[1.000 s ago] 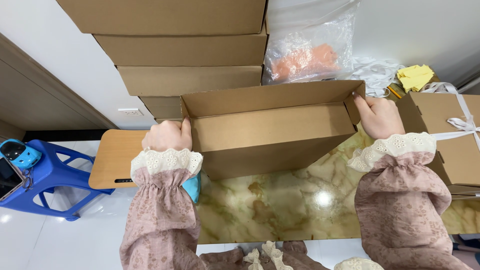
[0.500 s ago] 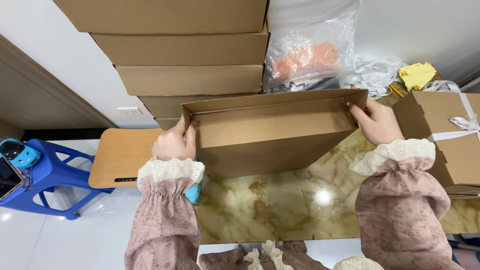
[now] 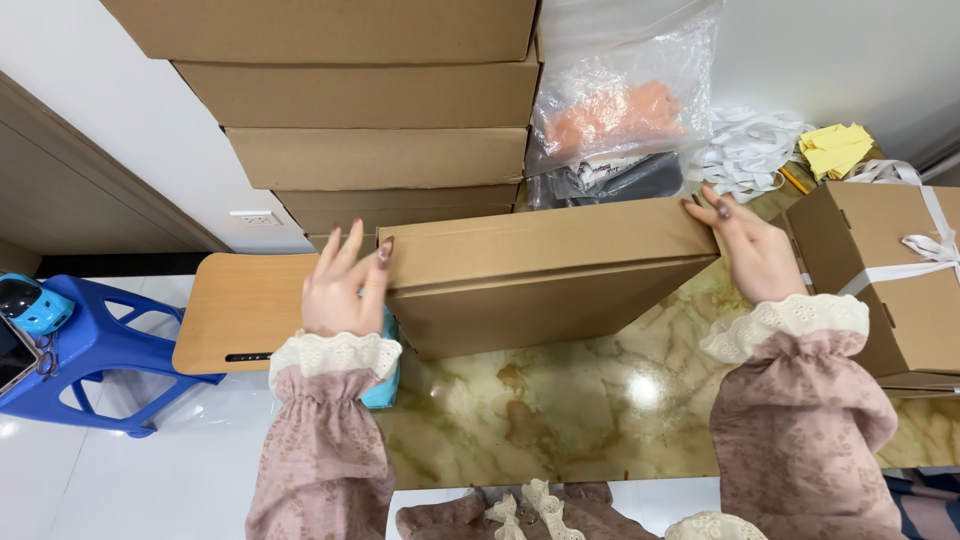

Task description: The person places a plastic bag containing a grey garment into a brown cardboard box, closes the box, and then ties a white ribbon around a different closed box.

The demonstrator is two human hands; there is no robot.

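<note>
A brown cardboard box [image 3: 540, 275] rests on the marble table [image 3: 560, 420] in front of me, its lid folded down flat. My left hand [image 3: 345, 285] presses against the box's left end with fingers spread, fingertips on the lid's corner. My right hand [image 3: 750, 250] lies against the box's right end, fingers stretched over the lid's far corner. Both arms wear pink patterned sleeves with lace cuffs.
Several flat cardboard boxes [image 3: 370, 100] are stacked behind. A clear plastic bag [image 3: 620, 100] with orange items stands at the back, beside white ribbon [image 3: 750, 150] and yellow cloth [image 3: 835, 150]. A ribboned box [image 3: 890, 270] sits right. A wooden side board [image 3: 235, 310] and blue stool [image 3: 90, 340] are left.
The box's lid has been folded down from open to closed. Both hands moved from gripping the open flaps to pressing flat at the lid's two ends.
</note>
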